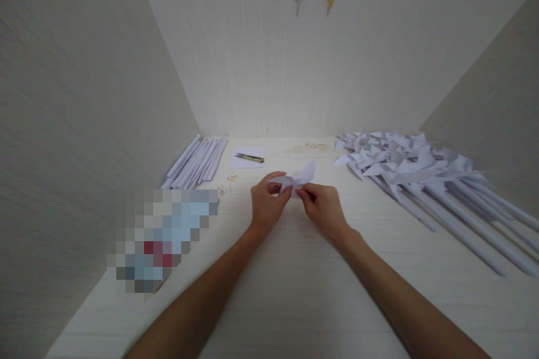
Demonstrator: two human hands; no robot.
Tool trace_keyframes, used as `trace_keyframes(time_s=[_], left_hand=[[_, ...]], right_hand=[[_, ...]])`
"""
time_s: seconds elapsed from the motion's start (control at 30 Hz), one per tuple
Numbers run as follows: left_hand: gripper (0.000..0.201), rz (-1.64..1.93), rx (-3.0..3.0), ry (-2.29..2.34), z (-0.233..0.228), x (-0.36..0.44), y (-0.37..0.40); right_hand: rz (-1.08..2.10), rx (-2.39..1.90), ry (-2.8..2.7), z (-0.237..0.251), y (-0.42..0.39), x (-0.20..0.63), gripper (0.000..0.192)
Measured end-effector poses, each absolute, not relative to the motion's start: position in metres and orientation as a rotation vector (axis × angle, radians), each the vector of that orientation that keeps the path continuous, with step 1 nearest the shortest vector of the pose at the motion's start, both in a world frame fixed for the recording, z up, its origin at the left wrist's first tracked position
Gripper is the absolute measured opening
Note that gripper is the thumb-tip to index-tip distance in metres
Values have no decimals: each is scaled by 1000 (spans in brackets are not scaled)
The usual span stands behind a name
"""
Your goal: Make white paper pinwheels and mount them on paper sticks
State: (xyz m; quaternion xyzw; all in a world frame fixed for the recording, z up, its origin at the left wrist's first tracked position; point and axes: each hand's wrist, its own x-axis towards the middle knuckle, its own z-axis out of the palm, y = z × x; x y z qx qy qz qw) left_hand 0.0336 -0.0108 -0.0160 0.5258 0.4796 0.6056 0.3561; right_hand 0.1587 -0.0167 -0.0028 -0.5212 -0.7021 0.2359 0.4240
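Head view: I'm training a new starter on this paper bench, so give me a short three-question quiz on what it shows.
1. True or false: both hands hold the folded paper piece.
2. Where does the pile of paper pinwheels lie? A) left of the hands B) right of the hands C) on the wall
3. What lies on the small sheet beside the paper sticks?

Key
1. True: left hand and right hand pinch it together above the table.
2. B
3. The snips.
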Motion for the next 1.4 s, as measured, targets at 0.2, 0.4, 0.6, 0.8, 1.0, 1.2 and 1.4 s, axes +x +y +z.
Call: trace_keyframes(time_s=[0.2, 0.4, 0.6, 0.8, 1.0, 1.2, 1.4], left_hand=[[27, 1572, 1395, 1230, -16, 33, -12], [28, 1562, 1328, 1221, -17, 33, -11], [29, 1572, 1335, 1207, -16, 32, -11], [30, 1570, 1272, 1133, -18, 33, -9], [33, 1556, 1163, 1108, -12, 35, -11], [33, 1546, 1153, 1084, -12, 34, -9], [31, 1561, 1158, 1090, -15, 34, -9]], right_hand=[[1515, -1330, -1203, 0, -10, 156, 23], [456, -1337, -1849, -5, -17, 162, 25], [270, -1325, -1968, -4, -19, 162, 24], [1128, -1289, -1494, -5, -12, 158, 27], [1412, -1222, -1161, -2, -13, 156, 24], [1253, -1219, -1228, -6, -11, 159, 23], [1104, -1279, -1344, -6, -11, 159, 21]])
